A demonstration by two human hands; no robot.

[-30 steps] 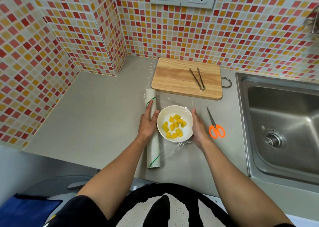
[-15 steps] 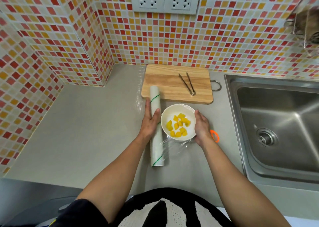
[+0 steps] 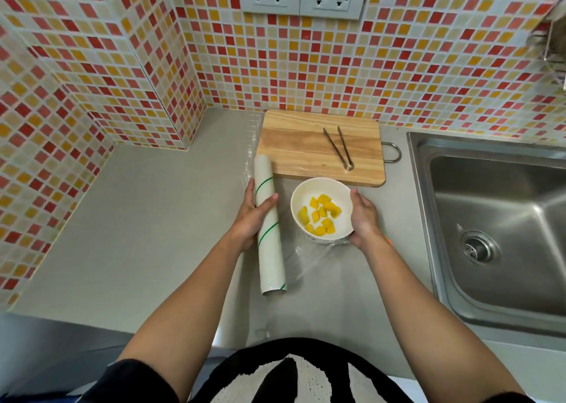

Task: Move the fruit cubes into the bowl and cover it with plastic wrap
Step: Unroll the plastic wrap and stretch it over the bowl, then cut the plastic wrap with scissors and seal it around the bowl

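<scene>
A white bowl (image 3: 301, 200) holds several yellow fruit cubes (image 3: 321, 214) and stands on the grey counter just in front of the cutting board. My right hand (image 3: 363, 219) cups the bowl's right side. Clear plastic wrap (image 3: 309, 257) lies crumpled under and in front of the bowl; whether film covers the bowl's mouth I cannot tell. The white wrap roll with green stripes (image 3: 269, 246) lies lengthwise left of the bowl. My left hand (image 3: 252, 219) grips the roll near its far half, thumb over the top.
A wooden cutting board (image 3: 300, 148) with metal tongs (image 3: 338, 148) lies behind the bowl. A steel sink (image 3: 502, 215) is at the right. An orange bit of scissors handle (image 3: 388, 239) peeks out beside my right wrist. Tiled walls close the back and left.
My left hand has gone from resting flat on the roll to gripping it. The right hand has closed round the bowl's side and now hides most of the scissors. The view has shifted.
</scene>
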